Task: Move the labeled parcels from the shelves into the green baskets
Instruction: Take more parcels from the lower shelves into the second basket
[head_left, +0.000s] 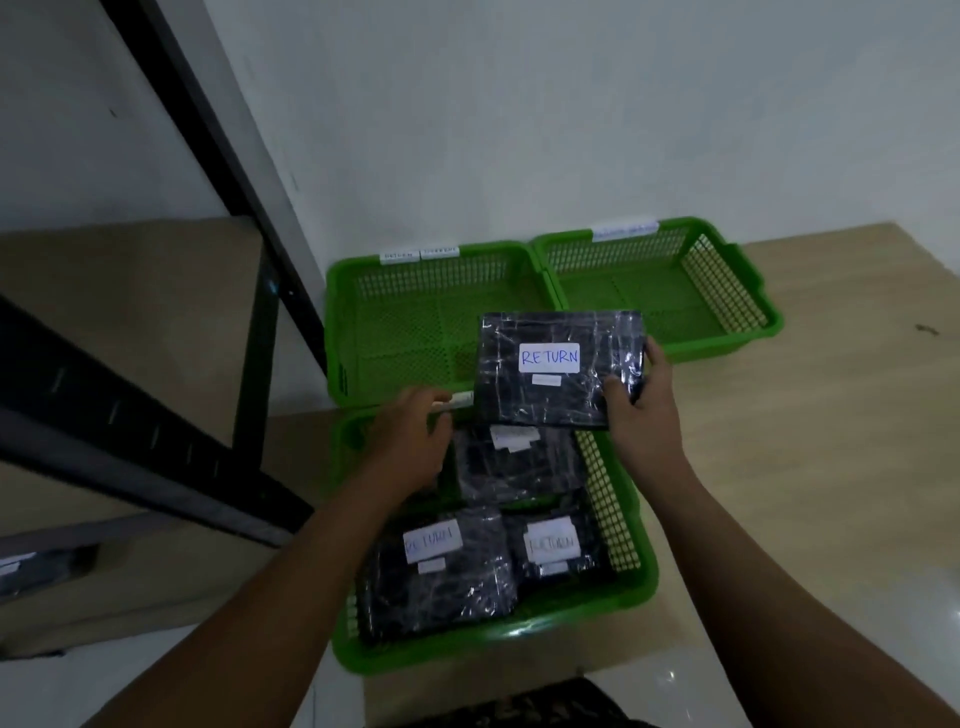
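In the head view, our right grip is clamped on the right edge of a black plastic-wrapped parcel marked RETURN, thumb on top and fingers beneath. It holds the parcel flat in the air over the far rim of the near green basket and the front of the far-left basket. Our left grip sits at that same far rim, just beside the parcel's lower left corner. We see only the back of it, so we cannot tell whether its fingers are apart or pinching something. The near basket already carries three wrapped parcels: one at front left and one at front right, both reading RETURN, and a third behind them with its label partly hidden. We see no parcel in the far-left basket or the far-right basket, though both carry tags too blurred to read. We judge the work part done, with three parcels sorted and a fourth in hand. On the black shelf at the left edge, a dark shape may be another parcel waiting.
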